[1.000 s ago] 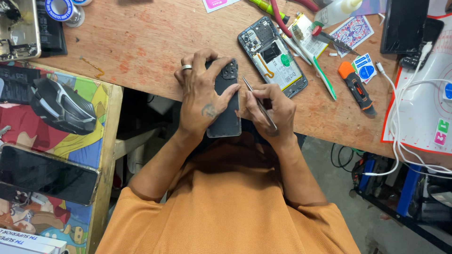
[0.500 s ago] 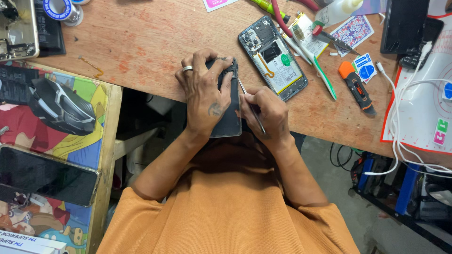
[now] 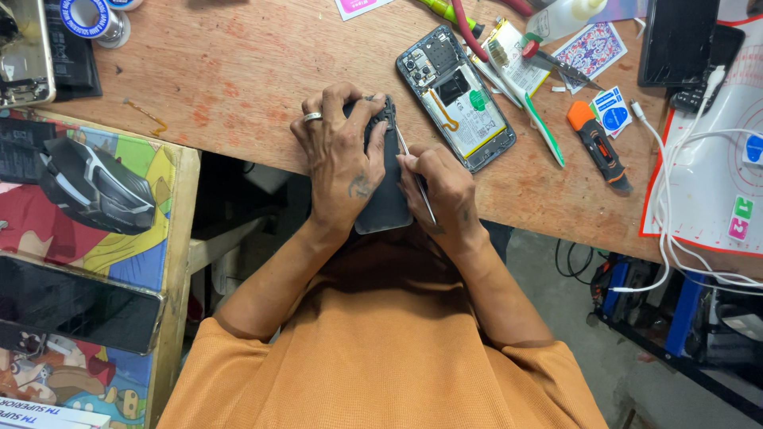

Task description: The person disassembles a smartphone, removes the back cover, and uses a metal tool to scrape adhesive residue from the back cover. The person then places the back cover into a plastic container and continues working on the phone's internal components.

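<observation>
We grip dark phone (image 3: 387, 187) at table (image 3: 238, 71) edge: left hand (image 3: 342, 159) wrapped tight round its left side, right hand (image 3: 441, 187) pinching thin metal tweezers (image 3: 415, 175), tip at phone's right edge. Risk, we judge: tip slips on smooth slab, scratches it or jabs fingers; phone overhangs edge, could drop. Opened phone (image 3: 461, 99) at 1 o'clock, orange knife (image 3: 598, 143) at 3. Table rough, worn wood.

dark phone (image 3: 388, 195), held at desk edge

Left hand (image 3: 342, 163) gripping dark phone (image 3: 387, 199), right hand (image 3: 441, 191) with tweezers (image 3: 416, 176) at its edge
</observation>
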